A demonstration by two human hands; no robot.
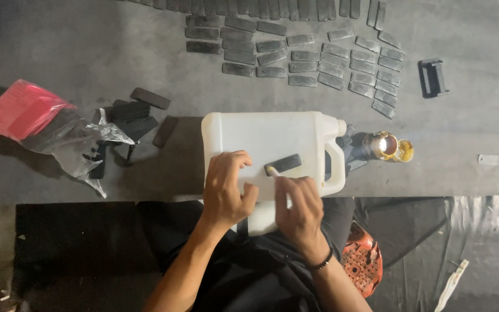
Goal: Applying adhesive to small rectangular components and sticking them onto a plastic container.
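surface: dark grey flat worktable (88, 52), seen from above, with the person seated at its near edge.
work piece: small flat black rectangular strip (284, 163) lying tilted on the broad side of a white plastic jerrycan (261, 138), which rests flat on the table with its handle to the right.
tool: thin pale stick (274, 173), its tip touching the strip's left end.
right hand: right hand (300, 212) curled closed, pinching the stick, a black band on the wrist.
left hand: left hand (226, 190) resting on the jerrycan just left of the strip, fingers bent and spread, gripping nothing.
beside: small open tin of yellow liquid (389, 147) right of the handle.
behind: rows of dark flat strips (313, 58) laid out across the far table.
left: loose black pieces (140, 112) beside a clear plastic bag with a red part (36, 124).
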